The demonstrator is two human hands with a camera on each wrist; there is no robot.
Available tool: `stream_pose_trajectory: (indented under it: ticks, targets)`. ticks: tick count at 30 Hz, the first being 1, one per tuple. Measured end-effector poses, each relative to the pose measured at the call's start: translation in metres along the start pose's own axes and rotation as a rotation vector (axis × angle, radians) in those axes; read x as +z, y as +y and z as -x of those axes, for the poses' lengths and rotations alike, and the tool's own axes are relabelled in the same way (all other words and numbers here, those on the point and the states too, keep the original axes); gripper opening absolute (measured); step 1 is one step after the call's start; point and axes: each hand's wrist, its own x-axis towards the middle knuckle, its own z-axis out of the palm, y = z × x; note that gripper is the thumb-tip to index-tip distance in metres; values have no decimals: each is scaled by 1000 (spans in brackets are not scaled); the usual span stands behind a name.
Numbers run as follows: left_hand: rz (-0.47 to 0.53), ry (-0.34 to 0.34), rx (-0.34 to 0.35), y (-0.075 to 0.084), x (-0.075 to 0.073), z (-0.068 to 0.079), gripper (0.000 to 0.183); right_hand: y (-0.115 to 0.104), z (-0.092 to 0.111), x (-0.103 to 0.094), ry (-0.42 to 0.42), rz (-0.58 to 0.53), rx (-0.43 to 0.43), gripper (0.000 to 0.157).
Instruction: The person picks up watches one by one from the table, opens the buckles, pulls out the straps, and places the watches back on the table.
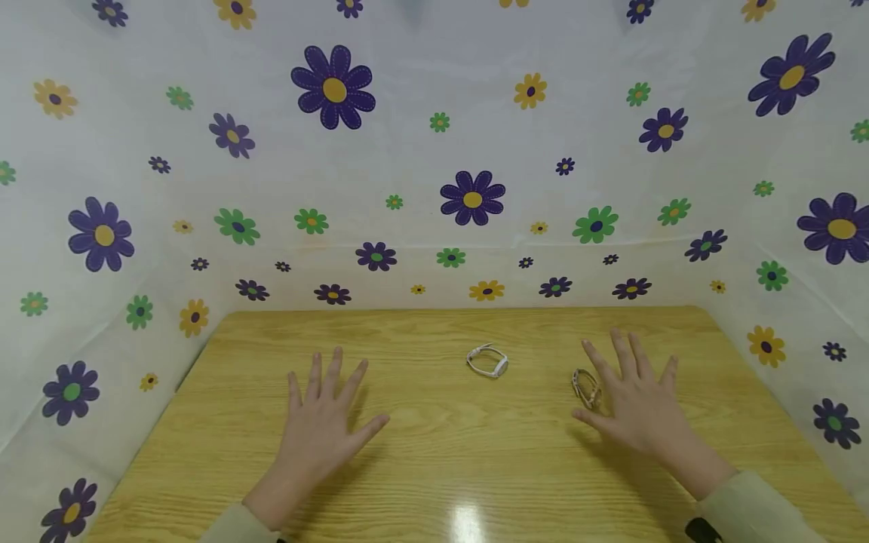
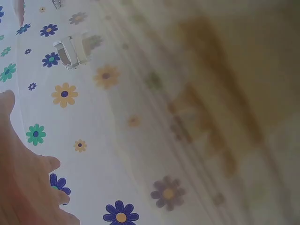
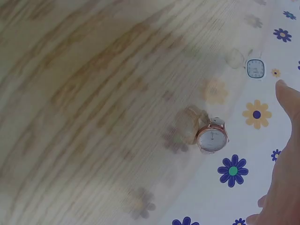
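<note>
A white wristwatch (image 1: 501, 368) with a squarish face rests on its side on the wooden table, between the two hands and farther back. Close by the right hand (image 1: 641, 403), between its thumb and index finger in the head view, is a wristwatch with a round white dial and a rose-gold case (image 3: 212, 139). The right fingers are spread and hold nothing. On the other side, the left hand (image 1: 319, 430) is held with fingers spread and palm down, also holding nothing. The white watch (image 2: 68, 52) is the thing nearest to it.
The wooden table (image 1: 434, 452) has a glossy top that mirrors the watches in the wrist views. A white cloth (image 1: 407, 151) printed with purple, yellow and green flowers hangs behind the table and along both sides. Light sleeves (image 1: 756, 509) cover the forearms.
</note>
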Motion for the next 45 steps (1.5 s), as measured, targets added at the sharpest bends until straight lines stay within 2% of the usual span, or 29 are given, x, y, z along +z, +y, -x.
stream_pose_trajectory:
  ticks: [5,11,22,36,45]
  targets:
    - [0,-24,1,1,2,-4,91,-2,-5,0,3,11,-8,109]
    - [17,-13,22,4,4,-10,90,-5,-13,0,27,23,-19,105]
    - [28,-23,53,11,8,-19,90,-16,-29,-3,8,38,-42,102]
    - [29,-31,85,23,14,-31,89,-28,-48,12,-12,37,-79,105]
    - [32,-35,114,32,18,-41,87,-39,-55,15,-8,43,-105,104]
